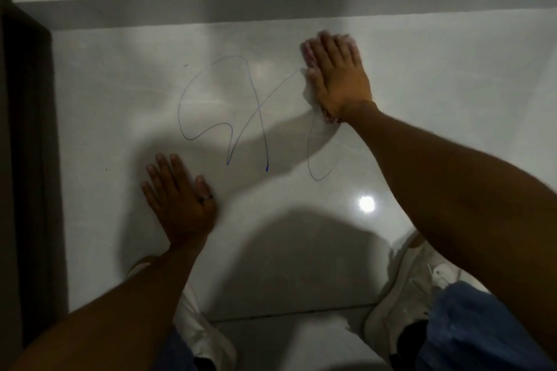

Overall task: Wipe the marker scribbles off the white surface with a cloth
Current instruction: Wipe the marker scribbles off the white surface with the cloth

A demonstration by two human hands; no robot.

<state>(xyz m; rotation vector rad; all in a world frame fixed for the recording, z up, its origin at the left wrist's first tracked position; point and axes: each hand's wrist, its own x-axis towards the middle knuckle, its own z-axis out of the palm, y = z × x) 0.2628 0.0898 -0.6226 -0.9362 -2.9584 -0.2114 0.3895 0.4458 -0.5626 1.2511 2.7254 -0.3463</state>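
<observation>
A thin blue marker scribble [232,108] loops across the glossy white floor tile [120,99], with a separate oval loop [321,156] to its right. My right hand [339,75] lies flat at the scribble's upper right end, pressing a pale cloth [309,53] against the tile; only the cloth's edges show beside the fingers and near the wrist. My left hand [177,199] rests flat on the tile below and left of the scribble, fingers spread, a dark ring on one finger, nothing in it.
A dark wooden frame [27,129] runs down the left edge. A white skirting step [271,0] borders the tile at the back. My white shoes [404,280] and blue trouser legs sit at the bottom. A lamp glare [366,203] shines on the tile.
</observation>
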